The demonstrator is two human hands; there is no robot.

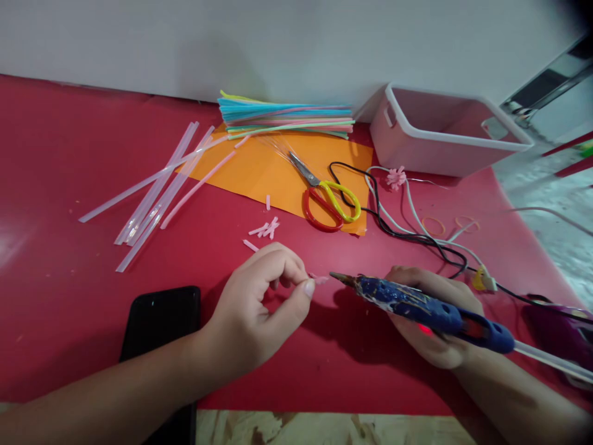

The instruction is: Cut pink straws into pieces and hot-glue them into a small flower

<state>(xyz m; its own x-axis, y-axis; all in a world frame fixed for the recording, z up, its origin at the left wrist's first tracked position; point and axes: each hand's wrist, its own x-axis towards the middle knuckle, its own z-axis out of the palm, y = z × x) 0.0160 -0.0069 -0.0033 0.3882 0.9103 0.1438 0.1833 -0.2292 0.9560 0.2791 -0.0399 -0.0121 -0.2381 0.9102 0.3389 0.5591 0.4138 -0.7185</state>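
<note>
The left hand (259,303) is closed to a narrow pinch, thumb and forefinger holding a small pink straw piece (319,279) just off the red table (69,309), near the middle of the scene. The right hand (430,321) is wrapped around a blue glue gun (430,309), its metal tip pointing left and almost touching the pink piece; a red light glows on the gun's body and a clear glue stick pokes out of its back end to the right.

To do this well, the tip should meet only the free end of the piece, well clear of the fingertips, since the nozzle and glue look hot. A small dot seems enough for so small a part, and a steady left hand resting on the table would help.

Just beyond the left hand lie more pink cuttings (266,228). Farther off sit scissors (324,194) on an orange sheet (259,167), with a bundle of coloured straws (287,117) behind. Clear glue sticks (157,185) lie to the far left, a black phone (160,321) near left. A finished pink flower (396,178) rests by the cords (407,228), in front of a white tub (440,130) at far right.
</note>
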